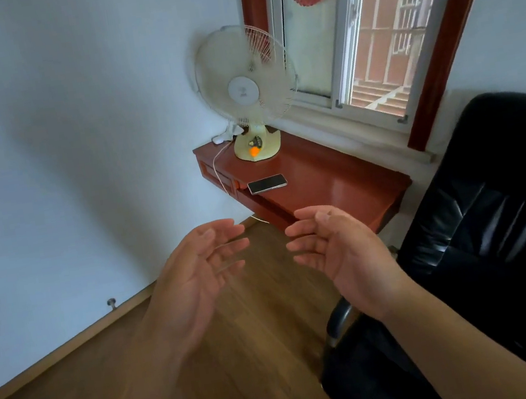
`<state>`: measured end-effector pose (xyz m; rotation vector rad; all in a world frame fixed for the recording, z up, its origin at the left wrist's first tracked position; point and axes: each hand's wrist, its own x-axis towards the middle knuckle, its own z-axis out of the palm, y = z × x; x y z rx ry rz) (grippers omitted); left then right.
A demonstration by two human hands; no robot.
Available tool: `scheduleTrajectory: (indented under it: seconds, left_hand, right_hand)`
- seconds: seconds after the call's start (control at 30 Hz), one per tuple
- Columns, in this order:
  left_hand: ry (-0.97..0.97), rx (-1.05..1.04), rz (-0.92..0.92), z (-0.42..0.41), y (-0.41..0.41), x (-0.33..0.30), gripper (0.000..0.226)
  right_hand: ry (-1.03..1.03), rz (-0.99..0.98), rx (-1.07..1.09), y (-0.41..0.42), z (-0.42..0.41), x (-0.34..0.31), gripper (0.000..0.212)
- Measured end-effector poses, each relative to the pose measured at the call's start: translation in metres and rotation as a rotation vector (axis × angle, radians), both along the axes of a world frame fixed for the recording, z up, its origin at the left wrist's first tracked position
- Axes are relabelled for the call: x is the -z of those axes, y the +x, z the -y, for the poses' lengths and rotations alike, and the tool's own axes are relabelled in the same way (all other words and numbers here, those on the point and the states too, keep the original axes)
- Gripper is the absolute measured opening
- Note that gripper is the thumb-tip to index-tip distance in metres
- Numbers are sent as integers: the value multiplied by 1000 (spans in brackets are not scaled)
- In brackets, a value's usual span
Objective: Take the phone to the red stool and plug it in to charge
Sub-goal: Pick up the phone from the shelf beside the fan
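Observation:
A dark phone (267, 183) lies flat, screen up, on the front left part of a red wooden desk (338, 184) under the window. A white charging cable (220, 168) runs from a white plug (218, 140) at the desk's back left corner and hangs over the left edge toward the floor. My left hand (195, 278) and my right hand (340, 249) are held out in front of me, palms facing each other, fingers apart and empty, short of the desk. No red stool is in view.
A cream table fan (248, 99) stands on the desk's left end by the window (366, 30). A black leather office chair (484, 251) fills the right side, close to my right arm. Wooden floor (146, 387) stretches along the white wall at left.

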<state>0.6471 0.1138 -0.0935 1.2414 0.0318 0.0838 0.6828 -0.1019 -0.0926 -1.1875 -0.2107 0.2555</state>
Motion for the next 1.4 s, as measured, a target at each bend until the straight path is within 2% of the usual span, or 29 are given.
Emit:
scheduleTrajectory:
  seconds: [0.13,0.23,0.43,0.6,0.73,0.8,1.07,1.2,1.33,1.4]
  left_hand:
    - [-48,-29,-16,-19,43,12,32]
    - [-65,-34,-41,-38,83,23,32]
    - [-94,10,-99,-78,200,41,37]
    - [-59,71,-205,-110,289,57,37]
    - [-39,66,-242,-137,349,65,22]
    - [-32,72,-267,-145,375,68,25]
    - [-7,126,-368,-146,482,104,26]
    - [66,135,-442,-136,529,133,20]
    - [136,144,-497,-133,567,157,25]
    - [149,117,-542,-133,585,171,26]
  right_hand:
    - [-56,-41,-12,49,-20,6,32]
    - [-70,-68,3,90,-43,10,27]
    - [-174,-99,111,186,-89,25,25]
    - [-183,-133,160,263,-120,25,25]
    - [-142,-131,185,312,-143,28,22]
    - [-114,-138,172,331,-151,32,28]
    - [-106,-214,202,419,-157,60,29]
    - [-75,-271,193,472,-149,88,26]
    - [-31,-346,195,527,-139,114,19]
    - [-60,-380,185,549,-135,126,23]
